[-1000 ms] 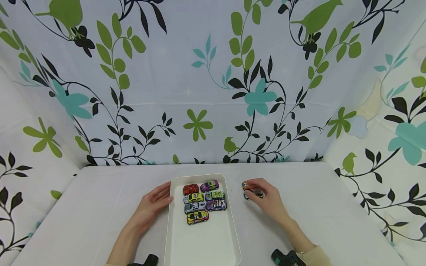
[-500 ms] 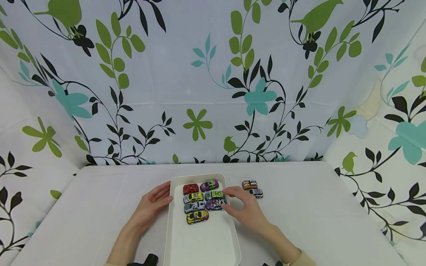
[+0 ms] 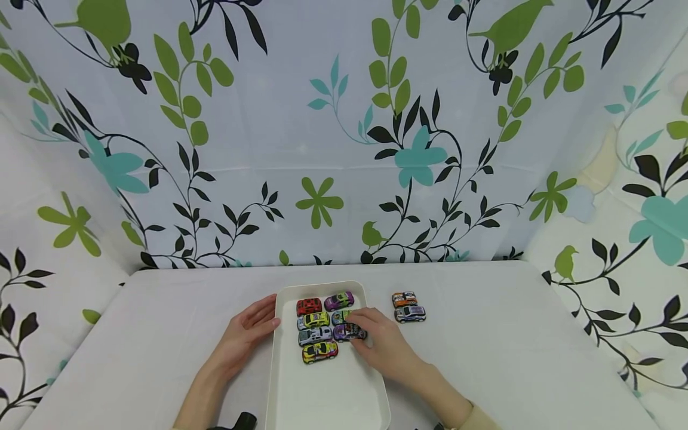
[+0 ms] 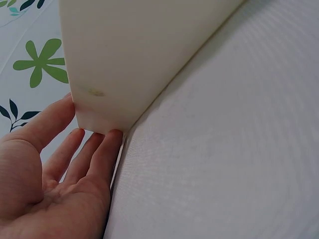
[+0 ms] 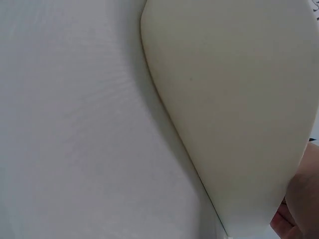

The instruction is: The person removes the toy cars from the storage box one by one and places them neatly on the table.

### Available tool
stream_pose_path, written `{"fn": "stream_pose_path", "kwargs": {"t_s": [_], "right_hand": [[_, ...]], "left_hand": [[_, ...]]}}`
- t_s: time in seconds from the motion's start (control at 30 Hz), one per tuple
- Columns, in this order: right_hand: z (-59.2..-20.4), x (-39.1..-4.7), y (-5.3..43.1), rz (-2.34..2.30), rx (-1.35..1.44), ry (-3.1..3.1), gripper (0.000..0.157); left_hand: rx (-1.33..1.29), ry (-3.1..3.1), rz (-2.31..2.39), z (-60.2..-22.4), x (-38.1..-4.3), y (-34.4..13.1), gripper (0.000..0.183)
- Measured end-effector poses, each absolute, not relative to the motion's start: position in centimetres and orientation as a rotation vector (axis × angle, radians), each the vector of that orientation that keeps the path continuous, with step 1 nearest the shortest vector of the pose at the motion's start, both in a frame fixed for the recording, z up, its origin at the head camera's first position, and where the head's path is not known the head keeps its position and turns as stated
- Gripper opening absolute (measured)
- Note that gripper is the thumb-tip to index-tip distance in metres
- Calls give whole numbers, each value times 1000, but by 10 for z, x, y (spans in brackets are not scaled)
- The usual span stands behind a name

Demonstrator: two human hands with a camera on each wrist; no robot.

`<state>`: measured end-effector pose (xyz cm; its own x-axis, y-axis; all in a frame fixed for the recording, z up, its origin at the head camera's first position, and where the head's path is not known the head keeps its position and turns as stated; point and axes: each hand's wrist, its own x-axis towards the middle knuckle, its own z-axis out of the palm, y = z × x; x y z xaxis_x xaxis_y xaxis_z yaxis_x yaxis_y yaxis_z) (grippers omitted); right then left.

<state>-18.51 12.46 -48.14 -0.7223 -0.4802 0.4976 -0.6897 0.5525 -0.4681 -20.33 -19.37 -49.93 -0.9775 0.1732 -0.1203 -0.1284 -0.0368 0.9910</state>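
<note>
A cream tray (image 3: 333, 394) bears several toy cars in two columns. In the head view my right hand (image 3: 395, 346) reaches over its right rim, thumb and index finger bracketing a purple toy car (image 3: 346, 332). The fingers partly cover the green toy car (image 3: 340, 316) just behind it. Along the left rim, my left hand (image 3: 244, 334) rests relaxed fingers and thumb on the tray's outer side. The left wrist view shows these fingertips against the tray wall (image 4: 129, 55). In the right wrist view, the tray wall (image 5: 224, 99) hides most of my right hand (image 5: 304, 199).
An orange toy car (image 3: 404, 299) and a silver toy car (image 3: 410, 314) stand together on the white tabletop (image 3: 484, 322), right of the tray. A yellow toy car (image 3: 319, 352) is nearest me in the tray. Patterned cloth (image 3: 247, 119) hangs behind.
My right hand has let go of the silver car on the table and moved left over the tray rim to the purple car. The left hand stays put.
</note>
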Motion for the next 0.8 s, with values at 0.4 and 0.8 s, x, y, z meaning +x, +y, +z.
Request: {"fn": "stream_pose_path", "kwargs": {"t_s": [0.4,0.8], "right_hand": [[-480,-184,125,814,1015,-2575,30],[-475,-183,125,678,1036,-2669,32]], "left_hand": [[41,2032,2115,-499,-203,-193,69],[36,2018,2120,-499,-203,-192,70]]}}
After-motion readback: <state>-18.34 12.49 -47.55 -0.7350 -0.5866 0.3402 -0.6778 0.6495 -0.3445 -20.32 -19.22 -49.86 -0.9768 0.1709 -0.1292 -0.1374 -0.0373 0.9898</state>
